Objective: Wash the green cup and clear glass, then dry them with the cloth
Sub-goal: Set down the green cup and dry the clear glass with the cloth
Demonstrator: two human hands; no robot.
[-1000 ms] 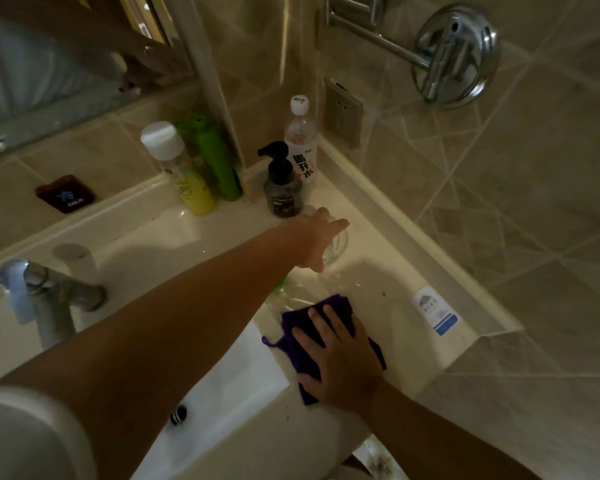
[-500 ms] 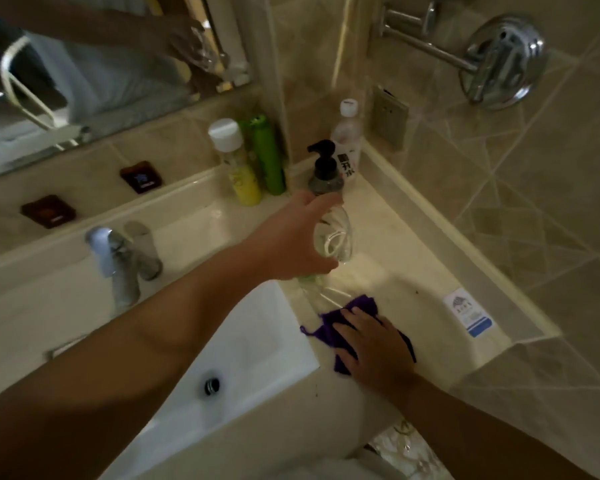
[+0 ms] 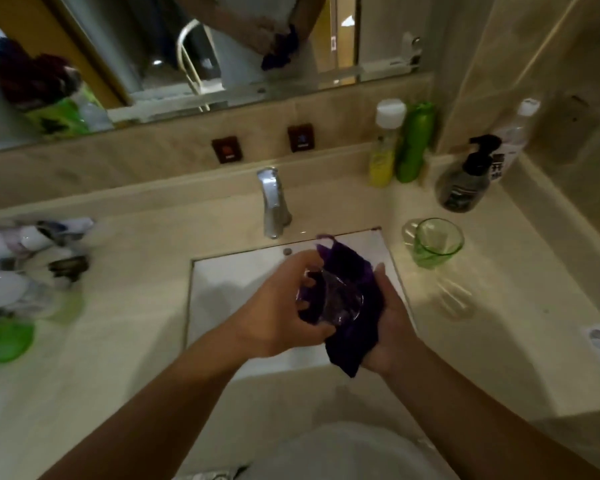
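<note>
Head view, now: clear glass [image 3: 329, 299] up off the counter [image 3: 499, 341] and held over the basin [image 3: 229, 292], gripped sideways by the left hand [image 3: 278, 306], fingers curled round its wall. Purple cloth [image 3: 350, 306] bunched against the far side of the glass, cupped and pressed there by the right hand [image 3: 388, 327], fingers wrapped under the fabric. Green cup [image 3: 435, 242] upright near the counter's back right, just right of the basin's rear corner, apart from both hands. Faucet [image 3: 272, 202] behind the basin, no water visible from it. Bottles [image 3: 400, 143] and a pump dispenser [image 3: 465, 181] lined up along the back right edge, a blurred cluster of items [image 3: 25, 268] along the left edge. Against half a second ago: glass then just raised above the counter's right side with the cloth flat under the right palm; now both brought together over the basin. Against a second ago: left hand only reaching for the glass. Likely meaning: drying of the glass begun. Whether the green cup is already dried, impossible to tell from here.
</note>
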